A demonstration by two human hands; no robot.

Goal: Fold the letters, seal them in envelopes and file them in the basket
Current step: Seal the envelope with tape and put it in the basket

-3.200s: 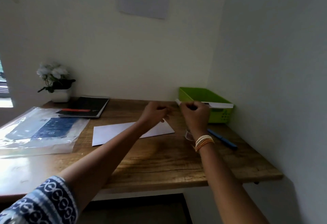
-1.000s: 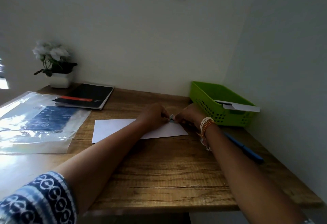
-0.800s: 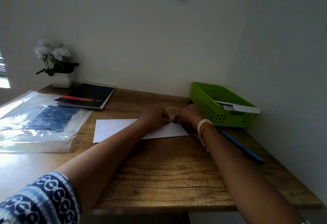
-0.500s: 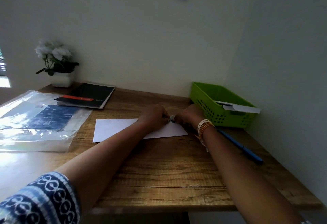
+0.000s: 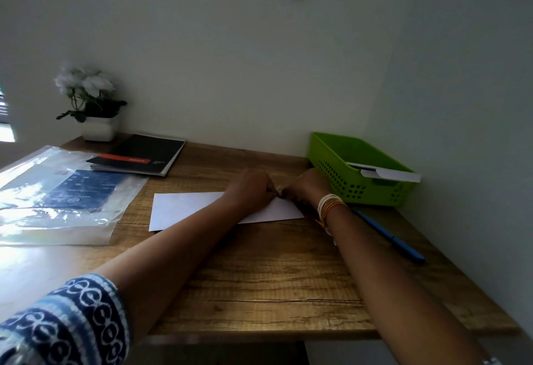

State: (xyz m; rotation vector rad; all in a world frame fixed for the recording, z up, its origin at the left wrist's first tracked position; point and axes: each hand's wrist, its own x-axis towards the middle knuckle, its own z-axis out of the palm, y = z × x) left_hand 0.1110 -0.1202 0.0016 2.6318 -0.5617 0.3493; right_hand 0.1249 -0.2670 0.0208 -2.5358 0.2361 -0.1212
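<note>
A white sheet (image 5: 184,209) lies flat on the wooden desk (image 5: 274,284). My left hand (image 5: 251,189) and my right hand (image 5: 302,189) meet just above the sheet's far right part, with fingers curled. Between their fingertips they pinch a small pale object (image 5: 279,191), too small to identify. My forearms hide the middle of the sheet. The green basket (image 5: 331,163) stands at the back right, and a white envelope (image 5: 389,175) lies across its near rim.
A blue pen (image 5: 389,240) lies to the right of my right wrist. On the left are a clear plastic sleeve (image 5: 57,197) with a blue print, a black notebook (image 5: 144,154) and a potted white flower (image 5: 96,128). Walls close off the back and the right side.
About three seconds ago both hands were raised at the basket's rim with the envelope. They have come down over the sheet. In the last second they have barely moved.
</note>
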